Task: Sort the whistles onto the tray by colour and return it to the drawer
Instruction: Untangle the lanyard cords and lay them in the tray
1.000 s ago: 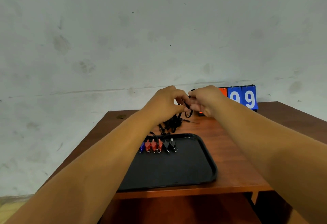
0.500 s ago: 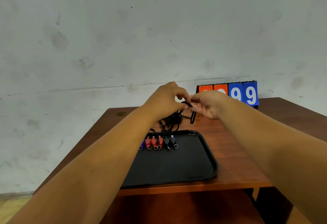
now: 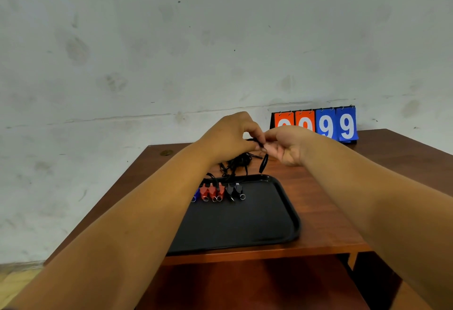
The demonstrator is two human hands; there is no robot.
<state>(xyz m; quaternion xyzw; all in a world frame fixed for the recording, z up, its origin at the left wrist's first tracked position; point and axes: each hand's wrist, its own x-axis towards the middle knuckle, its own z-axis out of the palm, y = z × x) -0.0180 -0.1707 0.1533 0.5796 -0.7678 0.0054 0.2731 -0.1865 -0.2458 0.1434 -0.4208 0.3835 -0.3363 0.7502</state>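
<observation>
L hand [image 3: 228,138] & R hand [image 3: 286,148] meet, both pinching one black cord [image 3: 263,165], its loop dangling. The whistle end is hidden. Tangle [image 3: 236,164] sits on the counter [image 3: 318,199] at the tray's [image 3: 282,224] 12 o'clock, sorted whistles [image 3: 218,192] at its 11. Best: tease the cord out slowly, no yanking, then set it by matching colour.

I see a brown wooden table [image 3: 326,214]. A black tray [image 3: 293,214] lies on its near half, with a tangle of black cords [image 3: 236,164] just behind it. A flip scoreboard [image 3: 328,124] stands at the back right (blue cards read 99). A small round disc [image 3: 166,153] sits near the far left corner.
</observation>
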